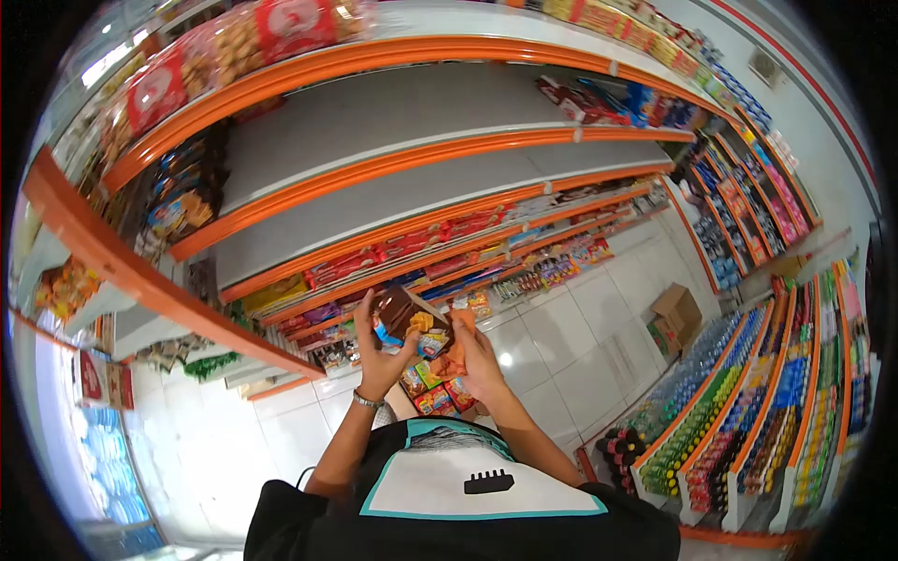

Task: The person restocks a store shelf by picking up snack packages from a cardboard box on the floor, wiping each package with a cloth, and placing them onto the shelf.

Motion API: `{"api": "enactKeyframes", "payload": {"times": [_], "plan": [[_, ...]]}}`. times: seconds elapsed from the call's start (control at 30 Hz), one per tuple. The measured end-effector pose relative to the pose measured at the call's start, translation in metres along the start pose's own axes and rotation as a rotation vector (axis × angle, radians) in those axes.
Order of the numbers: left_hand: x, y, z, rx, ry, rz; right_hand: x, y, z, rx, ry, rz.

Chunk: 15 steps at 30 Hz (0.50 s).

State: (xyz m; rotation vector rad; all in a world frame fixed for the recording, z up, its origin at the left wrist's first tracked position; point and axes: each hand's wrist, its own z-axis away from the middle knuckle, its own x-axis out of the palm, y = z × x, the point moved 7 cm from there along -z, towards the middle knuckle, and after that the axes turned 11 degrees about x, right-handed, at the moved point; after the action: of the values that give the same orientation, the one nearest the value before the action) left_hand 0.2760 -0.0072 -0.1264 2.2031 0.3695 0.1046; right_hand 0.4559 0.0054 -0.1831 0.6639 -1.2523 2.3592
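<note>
My left hand [378, 360], with a metal watch at the wrist, is closed around the side of a brown snack pack [398, 310]. The pack has a blue corner and a picture of golden biscuits on its front. It is held tilted in front of my chest. My right hand [481, 360] grips an orange cloth [451, 363] that lies against the pack's right side. Part of the cloth is hidden by the fingers. Below the hands, a box of colourful packets [433, 400] is partly covered by my arms and shirt.
Grey shelves with orange edges [393, 187] rise ahead, with red biscuit bags [295, 33] on top and dark snack packs [182, 201] at the left end. Bottle racks [739, 402] stand to the right. A cardboard box [677, 313] sits on the tiled floor [552, 327].
</note>
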Motion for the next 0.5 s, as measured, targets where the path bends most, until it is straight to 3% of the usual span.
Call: {"api": "enactKeyframes", "payload": {"times": [0.07, 0.13, 0.2, 0.27, 0.37, 0.43, 0.5], "plan": [[-0.013, 0.023, -0.013, 0.157, -0.038, -0.350, 0.008, -0.005, 0.011, 0.017, -0.066, 0.096], [-0.018, 0.017, -0.015, 0.088, -0.131, -0.259, 0.024, -0.003, 0.022, 0.049, -0.150, 0.193], [-0.031, 0.026, -0.021, 0.073, -0.163, -0.267, 0.022, -0.014, 0.027, -0.084, 0.059, 0.190], [-0.028, 0.040, -0.027, -0.006, -0.366, -0.027, 0.036, -0.022, 0.030, -0.109, -0.001, 0.184], [-0.045, 0.024, -0.024, -0.015, -0.406, -0.211, 0.045, -0.025, 0.031, -0.129, -0.113, 0.203], [-0.058, 0.025, -0.023, -0.050, -0.385, -0.262, 0.044, -0.021, 0.026, -0.112, -0.059, 0.082], [-0.068, 0.016, -0.019, -0.200, -0.427, -0.303, 0.047, -0.019, 0.028, -0.095, -0.081, 0.121]]}}
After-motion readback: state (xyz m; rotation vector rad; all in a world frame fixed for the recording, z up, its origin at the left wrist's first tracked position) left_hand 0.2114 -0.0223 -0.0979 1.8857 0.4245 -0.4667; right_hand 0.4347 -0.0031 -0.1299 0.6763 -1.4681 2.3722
